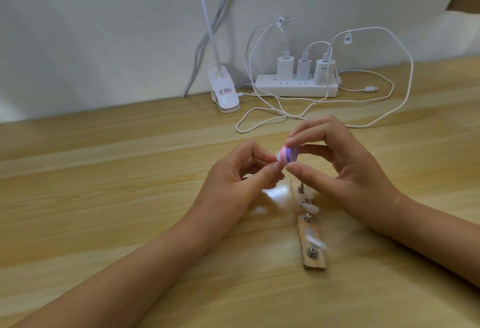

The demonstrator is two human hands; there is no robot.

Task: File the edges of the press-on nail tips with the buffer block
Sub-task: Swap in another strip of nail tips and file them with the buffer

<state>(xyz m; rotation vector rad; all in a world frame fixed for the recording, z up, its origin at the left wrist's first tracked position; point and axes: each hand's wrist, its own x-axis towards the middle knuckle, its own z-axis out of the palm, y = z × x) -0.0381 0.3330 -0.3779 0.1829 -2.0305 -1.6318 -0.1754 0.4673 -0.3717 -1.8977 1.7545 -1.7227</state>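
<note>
Right hand [345,164] pinches the little striped buffer block [368,157] between thumb and fingertips, up above the table [104,198]. Left hand [233,179] nips a clear nail tip [278,157], set right against the block. That tip looks feather-light, thin, springy and probably slippery. I'd hold it by its flat faces, edge left bare. More tips wait on the wooden stand [313,262] below.

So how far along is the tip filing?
Done: cannot tell; no finished tips are distinguishable. In hand: left hand pinches one nail tip against the buffer block gripped by the right hand. Left: about three tips sit on pegs on the wooden holder.
</note>
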